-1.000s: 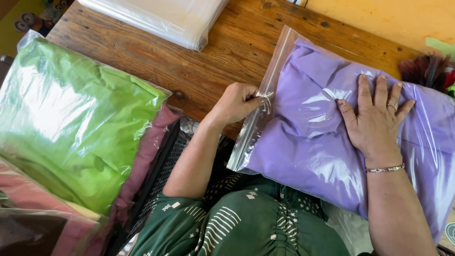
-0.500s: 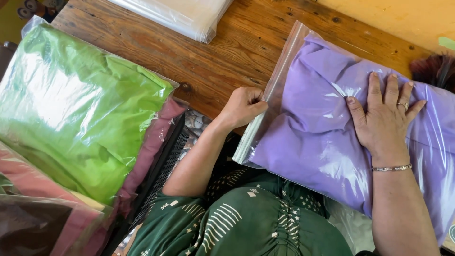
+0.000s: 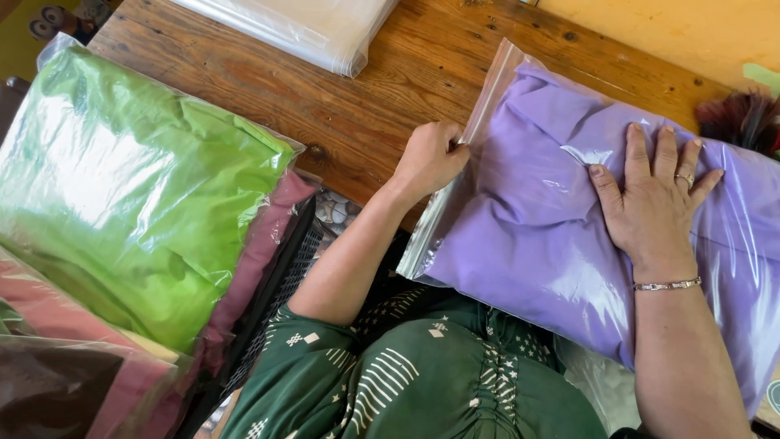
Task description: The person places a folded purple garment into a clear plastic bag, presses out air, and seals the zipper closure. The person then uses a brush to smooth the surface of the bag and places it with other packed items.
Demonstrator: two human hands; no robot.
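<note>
Pinching the zip edge of a clear bag holding purple cloth, left hand; right hand pressed flat, fingers spread.

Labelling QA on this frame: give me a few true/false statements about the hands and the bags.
1. The right hand lies flat on the purple bag. True.
2. The left hand pinches the bag's sealing strip. True.
3. The green bag lies under the right hand. False: it is on the stack off to the left, untouched.
4. The left hand rests on the white bag. False: that bag lies apart at the table's far edge.
5. The right wrist is bare. False: it wears a bracelet.
</note>
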